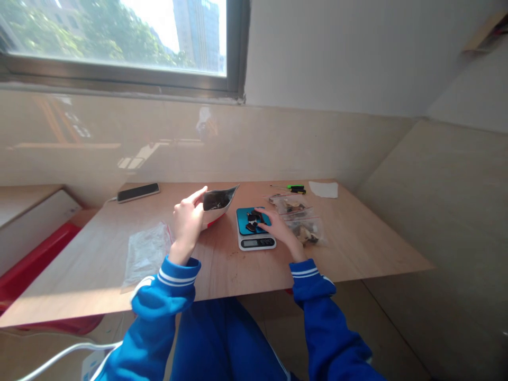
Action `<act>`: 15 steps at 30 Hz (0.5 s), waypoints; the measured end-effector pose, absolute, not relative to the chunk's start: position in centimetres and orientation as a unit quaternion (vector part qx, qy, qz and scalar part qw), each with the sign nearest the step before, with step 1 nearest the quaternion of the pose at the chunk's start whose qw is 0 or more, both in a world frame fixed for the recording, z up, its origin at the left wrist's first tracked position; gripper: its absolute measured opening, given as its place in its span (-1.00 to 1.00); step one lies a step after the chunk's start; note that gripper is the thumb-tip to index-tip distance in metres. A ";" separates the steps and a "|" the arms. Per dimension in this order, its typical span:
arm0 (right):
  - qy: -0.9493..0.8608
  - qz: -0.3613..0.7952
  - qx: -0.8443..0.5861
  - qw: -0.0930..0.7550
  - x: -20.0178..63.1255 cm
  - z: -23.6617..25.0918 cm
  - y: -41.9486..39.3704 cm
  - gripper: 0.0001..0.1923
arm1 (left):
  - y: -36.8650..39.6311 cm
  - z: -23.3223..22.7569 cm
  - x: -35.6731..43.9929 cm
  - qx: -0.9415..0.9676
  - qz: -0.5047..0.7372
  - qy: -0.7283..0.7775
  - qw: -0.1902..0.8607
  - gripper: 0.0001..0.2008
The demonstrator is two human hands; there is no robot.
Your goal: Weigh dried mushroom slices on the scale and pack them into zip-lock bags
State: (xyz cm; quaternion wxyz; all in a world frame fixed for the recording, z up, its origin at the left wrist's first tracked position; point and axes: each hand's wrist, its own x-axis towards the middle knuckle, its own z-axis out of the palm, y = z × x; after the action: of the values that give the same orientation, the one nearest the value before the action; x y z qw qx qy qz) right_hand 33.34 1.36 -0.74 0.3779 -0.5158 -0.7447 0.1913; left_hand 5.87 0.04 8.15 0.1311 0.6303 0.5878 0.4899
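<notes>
"Mid-desk (216,275), dark pieces (251,226) sat on the blue-topped scale (242,218), the right hand (277,225) reaching in over them!"

"And the left hand (188,219) had its fingers (197,196) clamped on the open pouch (216,215), just beside. Any danger?"

"A loosened grip could have tipped it and spilled whatever lay inside. A careless nudge from the right could have knocked a piece off the scale."

"Were the right fingers (266,212) closed on one?"

"Couldn't tell, too small! The display (250,244) was unreadable, too, and the pouch's contents were lost in shadow."
</notes>
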 end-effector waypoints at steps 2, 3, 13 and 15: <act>-0.739 0.176 -0.505 0.409 32.8 0.9 1.2 -0.55 | -0.1 8.2 6.1 0.630 0.488 0.590 0.130 -0.60; -0.732 0.174 -0.495 0.435 32.4 2.0 1.1 -0.61 | -0.3 8.2 6.2 0.630 0.485 0.592 0.130 -0.59; -0.910 0.211 -0.337 0.120 24.4 10.6 1.8 -0.61 | -3.0 7.2 9.2 0.623 0.466 0.619 0.109 -0.67; -0.915 0.160 -0.368 0.038 22.6 10.2 2.9 -0.72 | -3.4 6.7 9.8 0.636 0.476 0.595 0.125 -0.69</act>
State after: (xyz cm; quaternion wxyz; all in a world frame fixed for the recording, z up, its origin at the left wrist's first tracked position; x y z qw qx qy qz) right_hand 22.61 2.91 10.25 0.0377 -0.3681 -0.9152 0.1598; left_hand 9.81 -3.44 6.71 0.1255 0.6360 0.5946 0.4756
